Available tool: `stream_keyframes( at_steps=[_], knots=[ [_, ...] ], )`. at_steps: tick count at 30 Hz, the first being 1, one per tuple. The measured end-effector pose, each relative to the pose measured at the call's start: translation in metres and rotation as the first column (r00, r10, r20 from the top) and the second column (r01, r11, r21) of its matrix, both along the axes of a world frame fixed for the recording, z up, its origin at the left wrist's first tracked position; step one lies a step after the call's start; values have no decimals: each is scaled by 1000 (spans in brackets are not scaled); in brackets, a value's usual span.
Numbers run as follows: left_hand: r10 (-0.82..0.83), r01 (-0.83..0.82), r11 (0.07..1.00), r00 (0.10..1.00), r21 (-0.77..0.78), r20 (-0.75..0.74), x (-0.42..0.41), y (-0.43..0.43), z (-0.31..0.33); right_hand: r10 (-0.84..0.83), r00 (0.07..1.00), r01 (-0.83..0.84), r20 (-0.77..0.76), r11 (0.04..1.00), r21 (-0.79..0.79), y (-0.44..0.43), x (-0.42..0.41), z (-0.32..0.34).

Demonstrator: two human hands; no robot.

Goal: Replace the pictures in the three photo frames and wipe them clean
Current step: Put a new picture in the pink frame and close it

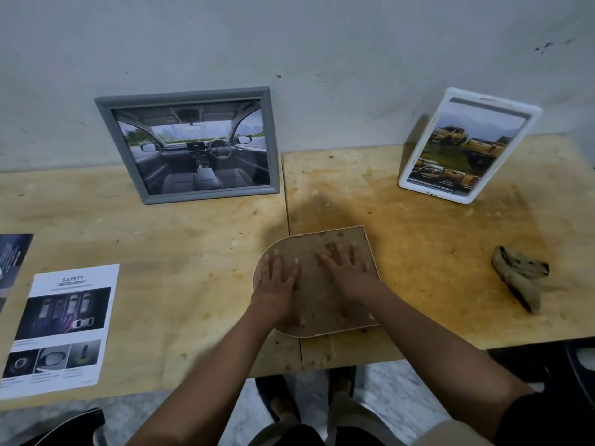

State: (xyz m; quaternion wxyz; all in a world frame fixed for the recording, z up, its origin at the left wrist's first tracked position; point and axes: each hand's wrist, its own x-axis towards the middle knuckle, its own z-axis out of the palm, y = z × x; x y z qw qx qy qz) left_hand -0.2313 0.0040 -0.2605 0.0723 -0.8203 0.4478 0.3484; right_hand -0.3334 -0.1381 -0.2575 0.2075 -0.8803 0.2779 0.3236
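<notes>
A third photo frame (pixel 325 304) lies face down near the table's front edge, showing its brown backing board with one rounded end. My left hand (pixel 277 278) and my right hand (pixel 343 268) both press flat on that backing, fingers spread. A grey frame (pixel 190 144) with a car-interior picture leans on the wall at the back left. At the back right, a white frame (pixel 468 146) with a picture of yellow trucks leans on the wall. A crumpled beige cloth (pixel 520 276) lies on the table to the right of my hands.
A printed "SAFETY" sheet (pixel 61 329) lies at the front left, with another dark print (pixel 13 255) at the left edge. The wooden table (pixel 177 252) is two boards with a seam in the middle. Feet and a tiled floor show below the front edge.
</notes>
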Motion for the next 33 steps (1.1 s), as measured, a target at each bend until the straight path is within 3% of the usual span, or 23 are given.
stream_keyframes(
  at_steps=[8, 12, 15, 18, 20, 24, 28, 33],
  knots=[
    [-9, 10, 999, 1000, -52, 18, 13, -3, 3, -6, 1000, 5, 9, 999, 39, -9, 4, 6],
    [114, -107, 966, 993, -236, 15, 24, 5, 10, -139, 954, 120, 264, 989, 85, -20, -11, 17],
    [366, -348, 848, 930, -400, -33, 25, 19, 10, -371, 793, 403, 483, 914, 42, -26, -29, 18],
    [539, -543, 734, 831, -408, -137, 15, 35, 8, -584, 690, 606, 427, 789, 100, -30, -43, 12],
    [594, -598, 689, 790, -410, -153, 4, 40, 4, -662, 669, 649, 339, 742, 169, -29, -47, 8],
    [704, -680, 566, 693, -466, -155, -12, 35, -5, -643, 703, 637, 303, 760, 132, -21, -48, 5],
    [787, -783, 393, 557, -482, -264, -12, 25, -2, -705, 651, 700, 281, 701, 137, -17, -46, 5],
    [799, -805, 372, 531, -463, -281, -21, 25, 0, -748, 590, 741, 303, 651, 164, -18, -54, 5]
  ],
)
